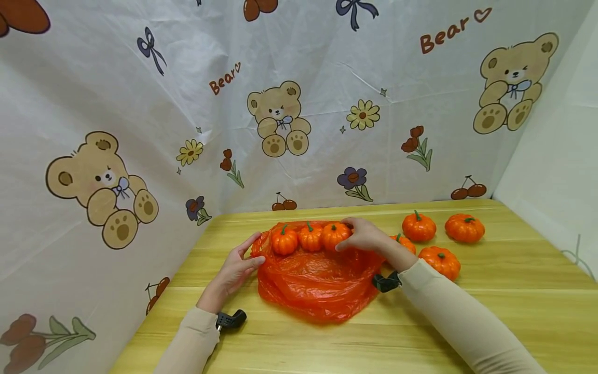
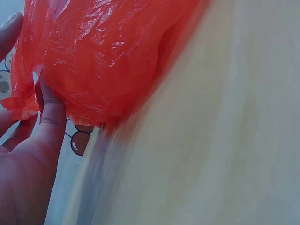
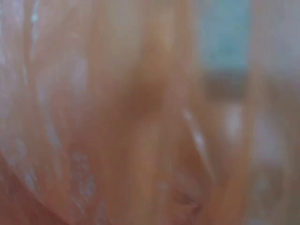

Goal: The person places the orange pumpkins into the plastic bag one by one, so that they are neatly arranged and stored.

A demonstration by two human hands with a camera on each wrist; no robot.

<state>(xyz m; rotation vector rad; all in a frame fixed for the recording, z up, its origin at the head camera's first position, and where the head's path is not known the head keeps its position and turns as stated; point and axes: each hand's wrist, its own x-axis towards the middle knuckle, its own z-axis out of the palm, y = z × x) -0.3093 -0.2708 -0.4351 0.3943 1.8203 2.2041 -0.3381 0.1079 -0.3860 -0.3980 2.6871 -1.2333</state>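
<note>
The right forearm partly hides one pumpkin; the right wrist view blurs.

Bag on table, four pumpkins right

Bear-print white backdrop, yellow wood-grain table

Wood-grain table | red plastic bag near middle | four orange pumpkins right of bag
</note>
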